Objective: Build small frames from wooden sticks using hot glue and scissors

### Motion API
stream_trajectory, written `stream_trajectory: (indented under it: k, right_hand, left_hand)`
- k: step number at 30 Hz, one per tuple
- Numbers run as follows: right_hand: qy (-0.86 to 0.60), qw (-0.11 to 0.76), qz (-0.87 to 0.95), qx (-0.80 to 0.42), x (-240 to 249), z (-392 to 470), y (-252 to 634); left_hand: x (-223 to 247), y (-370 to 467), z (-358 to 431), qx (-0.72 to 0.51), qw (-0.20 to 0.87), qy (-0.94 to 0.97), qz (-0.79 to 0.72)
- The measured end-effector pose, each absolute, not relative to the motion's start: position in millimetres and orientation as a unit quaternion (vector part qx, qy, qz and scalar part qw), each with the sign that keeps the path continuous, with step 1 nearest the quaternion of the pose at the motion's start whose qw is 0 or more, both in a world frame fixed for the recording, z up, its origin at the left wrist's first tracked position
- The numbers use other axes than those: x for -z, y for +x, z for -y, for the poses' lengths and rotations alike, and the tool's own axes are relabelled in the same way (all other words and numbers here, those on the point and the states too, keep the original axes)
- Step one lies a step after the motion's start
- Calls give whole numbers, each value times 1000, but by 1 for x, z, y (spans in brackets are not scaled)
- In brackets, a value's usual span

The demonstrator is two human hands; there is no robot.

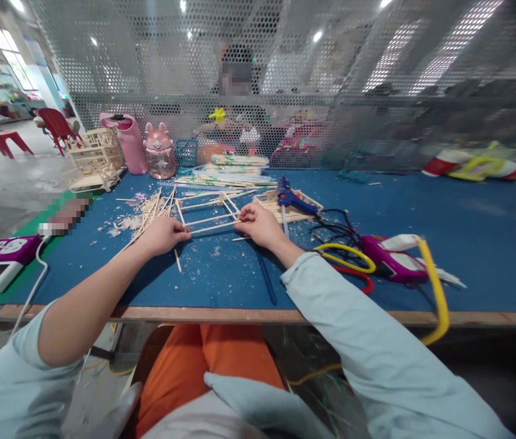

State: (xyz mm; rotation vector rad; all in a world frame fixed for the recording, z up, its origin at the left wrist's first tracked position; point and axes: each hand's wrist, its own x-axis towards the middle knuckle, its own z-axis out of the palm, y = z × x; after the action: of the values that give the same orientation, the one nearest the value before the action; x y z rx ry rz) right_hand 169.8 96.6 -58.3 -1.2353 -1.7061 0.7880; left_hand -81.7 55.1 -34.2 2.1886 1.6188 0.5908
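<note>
Between my hands is a small box-shaped frame of thin wooden sticks [207, 221], resting on the blue table. My left hand [163, 235] pinches its near left corner. At the near right corner, the fingers of my right hand [260, 223] are closed on the same frame. A pile of loose wooden sticks [155, 210] lies beyond my left hand, and a single stick [178, 261] lies just below it. Right of my right hand, a blue hot glue gun [295, 198] rests on a flat wooden stick piece [267, 198], its nozzle pointing down.
Pink bottle [132, 146], clear pink-lidded bottle [160, 155] and finished-looking stick structure [96, 158] stand at the back left. Packets of sticks [235, 171] lie before the mesh screen [148, 67]. Purple power strips [393, 262] and cables are at right. A person sits behind the mesh.
</note>
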Motion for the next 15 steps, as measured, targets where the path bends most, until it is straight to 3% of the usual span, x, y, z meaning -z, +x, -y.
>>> stream_trajectory:
  k: [8,15]
  right_hand:
    - [-469,385,725,-327,55,-95,172]
    - [-517,454,713,-134,28,-82,203]
  left_hand:
    - [38,-84,-61,-188,100,781,-588]
    - [39,-84,-61,-181,144,764,-602]
